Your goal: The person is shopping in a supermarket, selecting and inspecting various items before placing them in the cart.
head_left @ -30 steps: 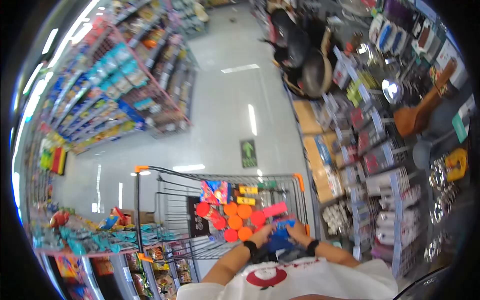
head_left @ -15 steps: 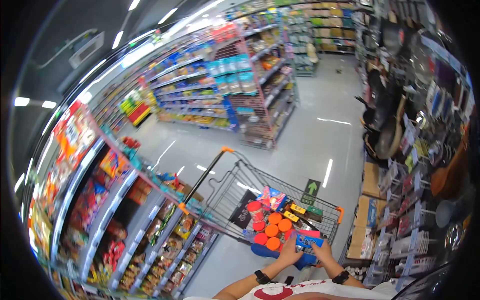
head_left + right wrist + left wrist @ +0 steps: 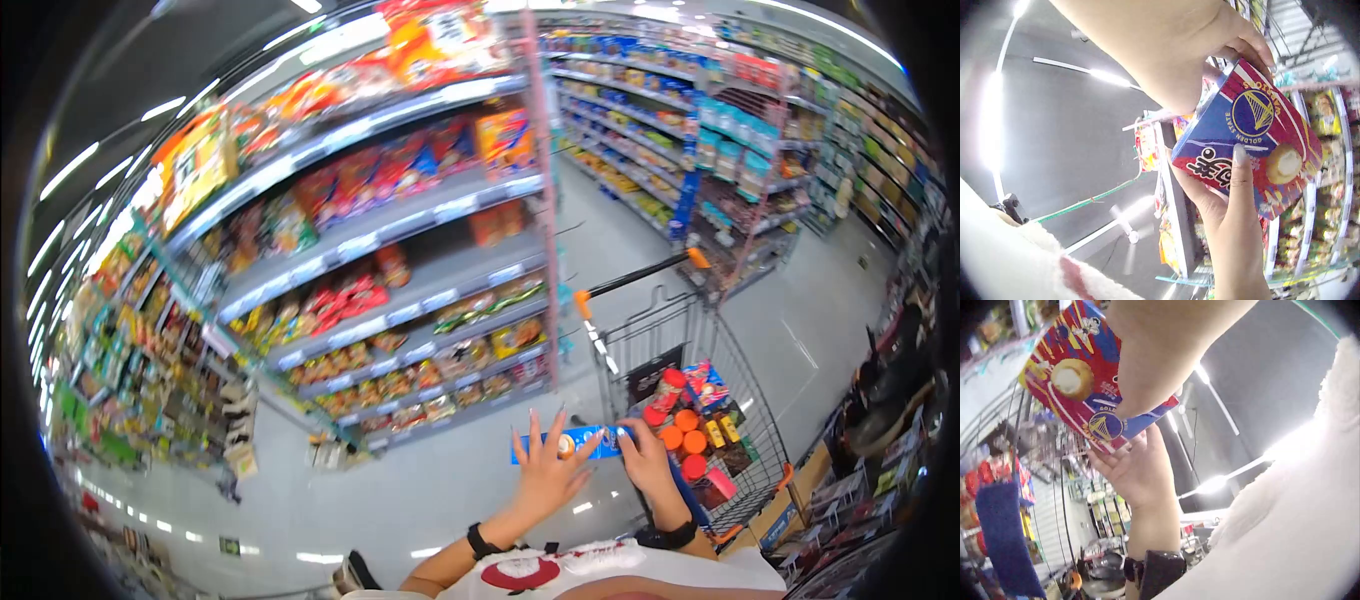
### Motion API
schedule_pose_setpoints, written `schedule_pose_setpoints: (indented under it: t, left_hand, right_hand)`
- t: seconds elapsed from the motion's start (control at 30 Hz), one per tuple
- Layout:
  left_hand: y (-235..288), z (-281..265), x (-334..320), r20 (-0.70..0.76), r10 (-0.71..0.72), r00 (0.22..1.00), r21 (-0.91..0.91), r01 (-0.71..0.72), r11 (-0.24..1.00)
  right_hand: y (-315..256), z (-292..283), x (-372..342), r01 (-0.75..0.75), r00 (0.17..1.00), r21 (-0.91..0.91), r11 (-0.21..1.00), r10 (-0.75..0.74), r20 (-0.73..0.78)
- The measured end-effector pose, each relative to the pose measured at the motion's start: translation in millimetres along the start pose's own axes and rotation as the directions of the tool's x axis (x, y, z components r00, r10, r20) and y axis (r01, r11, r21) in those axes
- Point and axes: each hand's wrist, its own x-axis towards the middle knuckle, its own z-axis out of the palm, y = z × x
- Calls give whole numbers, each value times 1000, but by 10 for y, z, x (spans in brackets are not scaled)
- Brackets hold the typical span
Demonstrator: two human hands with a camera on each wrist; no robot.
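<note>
With right hand (image 3: 648, 468), gripping one end of snack box (image 3: 608, 446); with left hand (image 3: 546, 474), touching the other, fingers fanned wide, probably for steadiness, near cart (image 3: 640, 276) beside right hand.

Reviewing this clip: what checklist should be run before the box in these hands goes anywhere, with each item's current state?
1. Right hand gripping the box: ok, at one end.
2. Left hand curled round the box: not ok, fingers spread across it.
3. Box sealed all round: cannot tell, hands cover parts.
4. Box resting among the goods in the cart: not ok, held up in the air.
5. Orange-lidded containers inside the cart: ok.
6. A hand on the cart's orange-ended bar: not ok, neither is.
</note>
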Motion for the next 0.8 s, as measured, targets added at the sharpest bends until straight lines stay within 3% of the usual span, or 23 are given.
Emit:
schedule_pose_setpoints:
  t: [0.03, 0.13, 0.23, 0.27, 0.37, 0.43, 0.47, 0.57, 0.6, 0.7, 0.73, 0.8]
  left_hand:
    - [-185, -215, -93, 1, 2, 1000, 81, -2, 997]
    - [-776, -487, -413, -50, 1, 999, -23, -2, 1000]
    - [-1064, -729, -687, -172, -157, 973, -56, 150, 987]
    - [-1159, -797, -768, -198, -229, 953, -100, 212, 972]
    - [-1359, -923, -890, -267, -418, 868, -302, 337, 892]
    - [-1455, -1118, -839, -294, -536, 791, -486, 360, 797]
    - [-1489, -1197, -799, -376, -508, 775, -451, 326, 831]
    - [-1654, -1222, -735, -274, -615, 739, -714, 271, 645]
    - [-1684, -1235, -679, -282, -611, 740, -727, 251, 639]
    - [-1749, -1228, -438, -219, -591, 777, -691, 304, 656]
    - [-1748, -1206, -329, -261, -573, 777, -593, 339, 730]
    - [-1834, -1039, -100, -278, -553, 786, -620, 293, 728]
  right_hand:
    - [-152, 230, 52, 5, 998, 21, 1000, -6, 68]
    - [-525, 842, 136, 40, 971, 72, 997, -56, 233]
    - [-769, 1326, 240, 156, 937, 194, 968, -207, 281]
    - [-828, 1413, 290, 188, 907, 162, 969, -234, 351]
    - [-992, 1656, 367, 144, 883, 271, 952, -247, 399]
    - [-953, 1814, 454, 68, 843, 448, 891, -292, 452]
    - [-922, 1901, 516, 25, 823, 529, 848, -319, 471]
    - [-829, 2070, 621, -58, 708, 562, 825, -363, 606]
    - [-897, 2025, 656, -136, 633, 546, 826, -352, 690]
    - [-670, 2109, 896, -345, 603, 566, 749, -286, 745]
    - [-638, 2101, 1029, -397, 611, 568, 721, -254, 749]
    - [-644, 2021, 1344, -444, 615, 611, 656, -273, 740]
